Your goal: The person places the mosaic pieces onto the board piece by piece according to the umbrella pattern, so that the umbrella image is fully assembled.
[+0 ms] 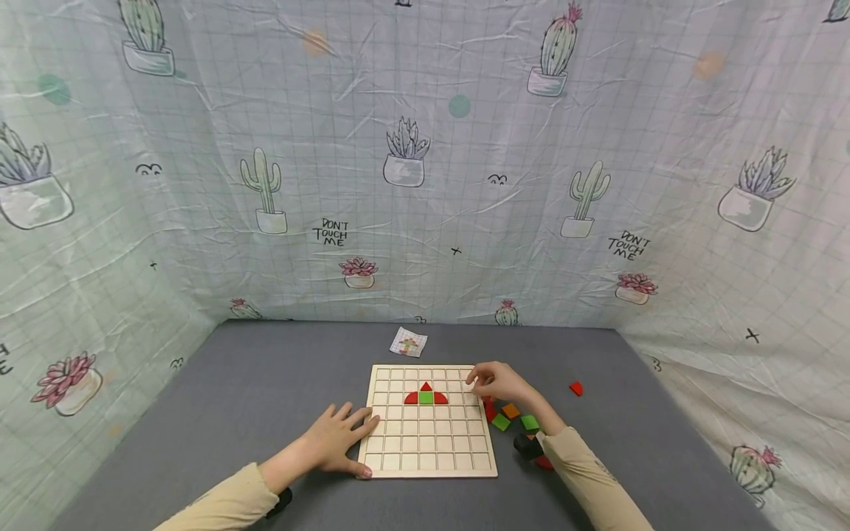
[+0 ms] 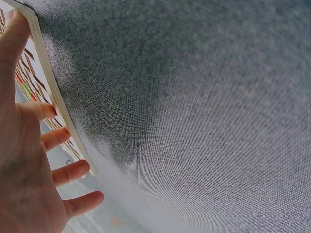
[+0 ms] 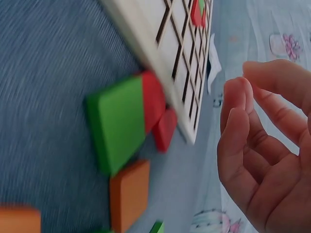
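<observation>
A pale wooden grid board [image 1: 434, 441] lies on the grey table. On it a red triangle [image 1: 426, 386] sits above a green square [image 1: 426, 398], with a red quarter-round piece [image 1: 412, 398] on the left and another red quarter-round piece [image 1: 440, 398] on the right. My left hand [image 1: 335, 439] rests at the board's left edge, fingers spread and thumb near the lower corner. Over the upper right edge hovers my right hand [image 1: 501, 382], its fingers loosely curled and the fingertips close to the thumb. Nothing shows between them in the right wrist view.
Right of the board lie several loose pieces, among them a green square [image 1: 501, 422] and an orange square [image 1: 510, 411]. A red piece [image 1: 576, 388] lies farther right. Behind the board is a small paper card [image 1: 408, 342] with a coloured pattern. Printed cloth [image 1: 425, 243] hangs around the table.
</observation>
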Demonstrator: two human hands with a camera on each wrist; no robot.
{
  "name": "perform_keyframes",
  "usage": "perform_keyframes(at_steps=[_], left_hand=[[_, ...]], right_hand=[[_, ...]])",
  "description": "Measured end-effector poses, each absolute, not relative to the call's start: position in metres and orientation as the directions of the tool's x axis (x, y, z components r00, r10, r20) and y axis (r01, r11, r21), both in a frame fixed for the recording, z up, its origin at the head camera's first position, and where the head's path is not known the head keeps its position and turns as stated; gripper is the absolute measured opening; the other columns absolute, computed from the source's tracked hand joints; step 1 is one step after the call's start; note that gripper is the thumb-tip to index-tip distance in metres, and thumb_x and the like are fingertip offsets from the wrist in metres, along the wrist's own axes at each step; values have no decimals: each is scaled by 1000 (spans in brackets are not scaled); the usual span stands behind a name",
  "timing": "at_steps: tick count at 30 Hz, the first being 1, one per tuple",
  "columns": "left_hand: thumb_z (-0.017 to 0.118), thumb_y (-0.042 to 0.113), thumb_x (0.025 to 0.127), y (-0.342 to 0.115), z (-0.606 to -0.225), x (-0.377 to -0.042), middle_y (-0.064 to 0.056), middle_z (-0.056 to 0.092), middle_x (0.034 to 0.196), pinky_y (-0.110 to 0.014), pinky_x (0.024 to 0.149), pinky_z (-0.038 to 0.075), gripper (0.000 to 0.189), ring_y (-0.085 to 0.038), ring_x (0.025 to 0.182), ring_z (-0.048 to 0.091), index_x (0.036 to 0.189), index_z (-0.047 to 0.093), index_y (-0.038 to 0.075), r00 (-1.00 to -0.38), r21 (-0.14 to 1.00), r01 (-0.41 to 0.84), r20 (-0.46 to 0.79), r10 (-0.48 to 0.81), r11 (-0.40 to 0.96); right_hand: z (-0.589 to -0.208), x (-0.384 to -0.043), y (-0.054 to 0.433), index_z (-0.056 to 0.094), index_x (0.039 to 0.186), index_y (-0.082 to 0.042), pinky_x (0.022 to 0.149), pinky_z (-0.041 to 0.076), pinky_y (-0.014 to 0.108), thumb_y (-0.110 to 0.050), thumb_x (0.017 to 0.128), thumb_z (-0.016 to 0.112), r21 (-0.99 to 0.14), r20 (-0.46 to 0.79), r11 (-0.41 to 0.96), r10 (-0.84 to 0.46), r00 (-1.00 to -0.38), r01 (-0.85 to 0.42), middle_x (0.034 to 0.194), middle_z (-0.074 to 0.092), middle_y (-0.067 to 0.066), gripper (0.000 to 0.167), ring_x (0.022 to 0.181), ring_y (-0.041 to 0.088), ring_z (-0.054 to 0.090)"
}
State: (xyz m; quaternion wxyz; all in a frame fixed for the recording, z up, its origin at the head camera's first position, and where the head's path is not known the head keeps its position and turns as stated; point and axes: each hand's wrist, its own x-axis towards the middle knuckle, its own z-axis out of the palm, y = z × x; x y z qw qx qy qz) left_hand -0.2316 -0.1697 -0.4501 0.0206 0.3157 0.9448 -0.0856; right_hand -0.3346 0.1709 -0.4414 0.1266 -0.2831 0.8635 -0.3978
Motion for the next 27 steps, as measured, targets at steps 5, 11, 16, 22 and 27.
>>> perform_keyframes(at_steps=[5, 11, 16, 22, 27], left_hand=[[50, 72, 69, -169, -448, -230, -7, 41, 135, -52, 92, 34, 88, -32, 119, 40, 136, 38, 17, -798, -147, 602, -87, 596, 785], [50, 72, 69, -169, -448, -230, -7, 41, 135, -52, 93, 34, 88, -32, 120, 40, 136, 38, 17, -800, -145, 600, -89, 593, 787], [49, 73, 68, -169, -449, -231, -7, 40, 136, -52, 93, 33, 88, -32, 120, 40, 137, 37, 18, -802, -146, 597, -94, 590, 789], [51, 72, 68, -169, -449, -231, -7, 41, 136, -53, 93, 33, 89, -33, 120, 40, 137, 38, 17, -801, -138, 598, -93, 591, 789], [51, 72, 68, -169, -449, -231, -7, 40, 136, -54, 93, 33, 89, -33, 121, 39, 137, 37, 17, -804, -137, 594, -98, 586, 793]], right_hand=[[-443, -338, 185, 62, 96, 4, 54, 47, 37, -6, 83, 60, -735, -3, 551, -585, -811, -395, 77, 62, 15, 17, 59, 27, 55], [-444, -343, 192, 62, 95, 3, 50, 44, 32, -8, 80, 64, -708, -39, 591, -578, -815, -385, 74, 63, 16, 19, 53, 21, 52], [-447, -347, 189, 63, 93, 1, 49, 44, 31, -10, 77, 68, -671, -69, 647, -540, -838, -362, 71, 64, 13, 20, 55, 27, 55], [-452, -349, 188, 62, 90, -1, 48, 42, 29, -8, 73, 72, -641, -97, 692, -503, -859, -332, 67, 64, 7, 20, 56, 27, 57], [-452, -350, 188, 62, 91, -2, 48, 41, 26, -8, 74, 70, -642, -119, 705, -482, -868, -303, 61, 61, 4, 20, 52, 18, 53]])
